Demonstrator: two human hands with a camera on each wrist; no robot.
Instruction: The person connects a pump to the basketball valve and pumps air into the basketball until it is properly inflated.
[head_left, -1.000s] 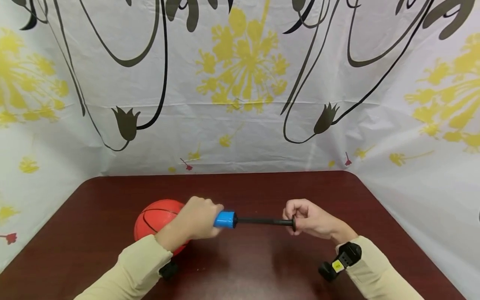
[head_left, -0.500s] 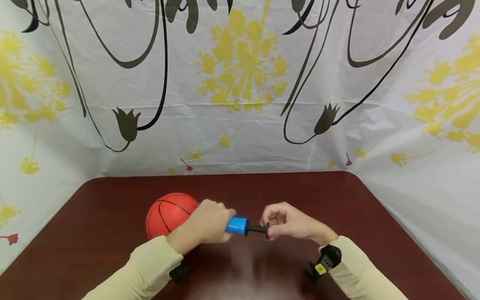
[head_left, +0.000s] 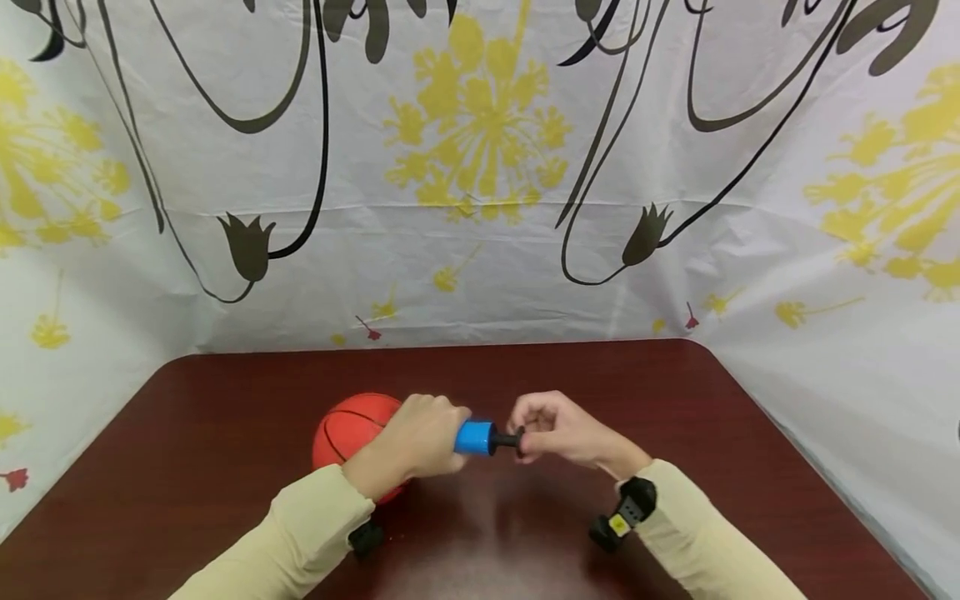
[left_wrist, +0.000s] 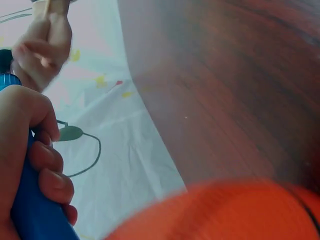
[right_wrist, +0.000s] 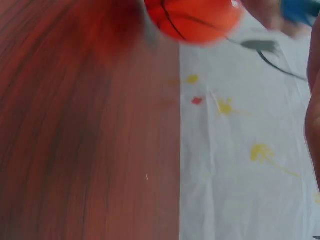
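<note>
My left hand (head_left: pixel 420 433) grips the barrel of a blue ball pump (head_left: pixel 475 437), its fingers wrapped round it in the left wrist view. Out of the barrel's right end a short length of black plunger rod (head_left: pixel 506 439) shows. With thumb and fingers my right hand (head_left: pixel 558 433) pinches the black handle (head_left: pixel 520 441) at the rod's end. An orange-red basketball (head_left: pixel 352 429) is at the pump's left end, partly behind my left hand and wrist. Whether the pump joins the ball is hidden by that hand. The ball's curve (left_wrist: pixel 240 212) also fills the lower left wrist view.
A dark reddish-brown table (head_left: pixel 247 375) lies beneath both hands. White curtain (head_left: pixel 480 300) with yellow and dark flower prints hangs behind and along the sides. Black wrist cameras (head_left: pixel 626 510) sit on the cuffs.
The right hand has moved left, pushing most of the long plunger rod into the barrel. Left hand, pump and ball have shifted slightly to the right.
</note>
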